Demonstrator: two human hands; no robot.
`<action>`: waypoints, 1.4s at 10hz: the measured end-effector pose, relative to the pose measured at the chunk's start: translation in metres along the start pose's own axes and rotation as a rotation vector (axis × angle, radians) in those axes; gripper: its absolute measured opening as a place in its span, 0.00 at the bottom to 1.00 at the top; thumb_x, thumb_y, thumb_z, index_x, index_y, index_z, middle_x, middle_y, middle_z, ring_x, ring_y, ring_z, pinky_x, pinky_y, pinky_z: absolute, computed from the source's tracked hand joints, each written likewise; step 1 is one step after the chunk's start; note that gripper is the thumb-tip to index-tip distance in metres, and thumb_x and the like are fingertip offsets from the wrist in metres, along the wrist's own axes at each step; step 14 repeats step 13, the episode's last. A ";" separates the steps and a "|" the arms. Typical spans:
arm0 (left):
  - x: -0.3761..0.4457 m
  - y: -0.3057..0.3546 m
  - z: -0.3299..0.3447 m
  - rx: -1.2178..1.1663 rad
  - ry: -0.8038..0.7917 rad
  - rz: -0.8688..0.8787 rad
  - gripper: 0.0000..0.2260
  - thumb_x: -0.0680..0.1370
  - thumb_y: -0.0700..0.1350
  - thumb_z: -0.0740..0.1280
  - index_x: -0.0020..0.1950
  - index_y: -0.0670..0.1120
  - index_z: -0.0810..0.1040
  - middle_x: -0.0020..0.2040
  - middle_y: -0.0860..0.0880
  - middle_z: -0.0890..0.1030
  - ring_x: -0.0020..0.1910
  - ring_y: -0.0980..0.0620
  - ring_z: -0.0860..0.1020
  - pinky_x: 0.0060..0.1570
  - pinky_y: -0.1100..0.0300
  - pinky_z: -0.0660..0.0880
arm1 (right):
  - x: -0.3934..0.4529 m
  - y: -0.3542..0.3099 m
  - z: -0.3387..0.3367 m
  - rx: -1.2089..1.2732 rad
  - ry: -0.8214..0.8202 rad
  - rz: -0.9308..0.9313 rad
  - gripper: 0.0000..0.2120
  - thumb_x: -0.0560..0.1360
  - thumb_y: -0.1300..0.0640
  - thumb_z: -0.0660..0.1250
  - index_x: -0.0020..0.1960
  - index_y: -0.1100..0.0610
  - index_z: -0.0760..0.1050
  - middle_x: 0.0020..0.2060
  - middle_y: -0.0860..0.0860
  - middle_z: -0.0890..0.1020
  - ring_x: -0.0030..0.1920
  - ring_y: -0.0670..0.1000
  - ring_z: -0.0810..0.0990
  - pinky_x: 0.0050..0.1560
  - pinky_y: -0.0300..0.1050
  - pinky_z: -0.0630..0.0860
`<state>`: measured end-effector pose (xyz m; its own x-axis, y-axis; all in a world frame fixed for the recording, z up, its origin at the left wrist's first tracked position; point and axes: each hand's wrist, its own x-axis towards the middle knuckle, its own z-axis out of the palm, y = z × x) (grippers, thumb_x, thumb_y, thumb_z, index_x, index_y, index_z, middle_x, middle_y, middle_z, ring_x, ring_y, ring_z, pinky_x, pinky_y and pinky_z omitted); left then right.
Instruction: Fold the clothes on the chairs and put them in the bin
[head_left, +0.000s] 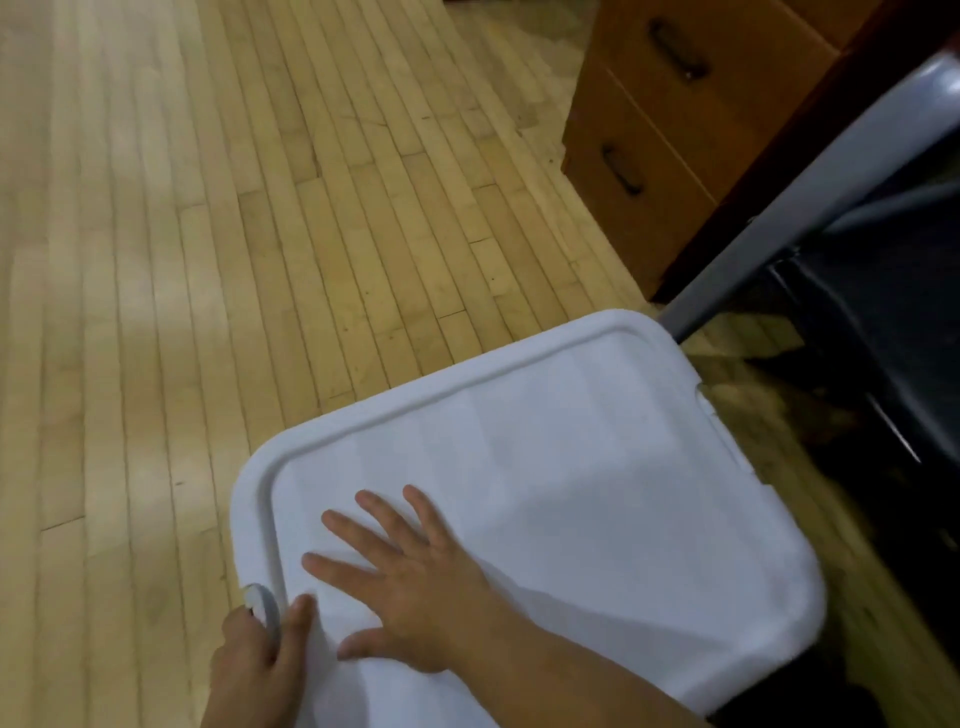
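Nearest the camera, at about seven o'clock in the view, the left hand curls round a grey latch handle at the near-left corner of the bin's white lid; the thumb lies up along the lid's edge and the fingers wrap the handle from outside. Just beside it, toward five o'clock of that handle, the right hand lies flat on the lid with fingers straight and spread, pressing down and holding nothing. The fingertips point toward eleven o'clock, and the forearm comes in from the lower right.

The lid covers the bin wholly, so the bin's body and whatever is inside cannot be seen. No clothes show anywhere in view. Judging from that, the lid is either being pressed shut with the folding done, or being unlatched to open the bin; the picture alone does not settle which. If clothes are left, they lie out of view.

Beyond the lid, at about two o'clock, a dark chair with a grey frame stands just beside the bin's far-right corner; what shows of its seat is dark and I cannot make out any garment on it. Farther off at one o'clock is a wooden drawer unit with dark pulls. The pale wooden floor fills the rest, from nine to twelve o'clock.
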<state>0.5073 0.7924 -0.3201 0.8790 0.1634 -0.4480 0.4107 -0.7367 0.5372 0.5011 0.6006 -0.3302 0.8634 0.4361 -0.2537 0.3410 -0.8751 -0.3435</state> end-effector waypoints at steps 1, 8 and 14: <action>0.015 -0.018 -0.002 0.227 0.001 0.260 0.46 0.73 0.79 0.51 0.35 0.32 0.72 0.27 0.36 0.71 0.27 0.36 0.77 0.30 0.44 0.75 | 0.000 -0.001 -0.005 0.036 -0.026 -0.018 0.36 0.78 0.36 0.62 0.81 0.42 0.50 0.82 0.46 0.43 0.80 0.53 0.35 0.76 0.65 0.36; -0.014 0.282 0.217 0.967 -0.300 1.409 0.30 0.80 0.66 0.57 0.73 0.46 0.75 0.72 0.41 0.74 0.72 0.41 0.73 0.71 0.46 0.61 | -0.193 0.271 -0.073 0.962 0.355 1.206 0.47 0.64 0.35 0.78 0.75 0.54 0.64 0.70 0.52 0.73 0.66 0.54 0.74 0.67 0.52 0.71; -0.028 0.303 0.203 0.905 -0.529 1.226 0.29 0.83 0.63 0.55 0.82 0.51 0.61 0.81 0.45 0.59 0.80 0.45 0.60 0.78 0.51 0.58 | -0.184 0.249 -0.073 0.621 0.153 1.042 0.27 0.84 0.42 0.53 0.80 0.45 0.50 0.75 0.56 0.64 0.73 0.60 0.67 0.69 0.58 0.70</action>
